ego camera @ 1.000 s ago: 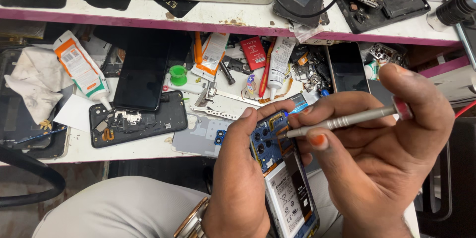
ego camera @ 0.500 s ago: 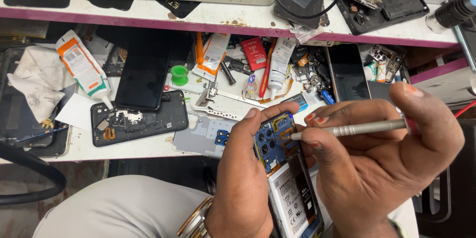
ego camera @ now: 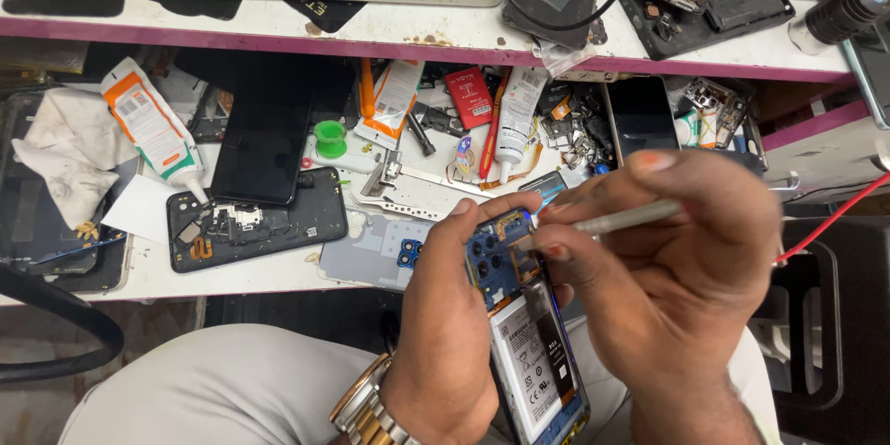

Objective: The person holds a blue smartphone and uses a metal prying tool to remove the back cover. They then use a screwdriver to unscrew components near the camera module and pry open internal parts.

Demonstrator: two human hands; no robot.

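Back cover's off — my left hand (ego camera: 445,334) wraps its grip tight round the opened smartphone (ego camera: 528,334) above my lap, battery (ego camera: 530,366) still seated. My right hand (ego camera: 677,269) pinches the metal screwdriver (ego camera: 616,220), tip on the blue board (ego camera: 501,255) — board work remains, reassembly untouched.

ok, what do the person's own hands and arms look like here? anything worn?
Both hands are bare, no gloves and no sleeves in view. The left hand has a metal link wristwatch, silver with gold-toned links, on its wrist. The right hand shows no ring or band; the nails of two of its fingers carry an orange-red tint. Light grey trousers cover the lap below.
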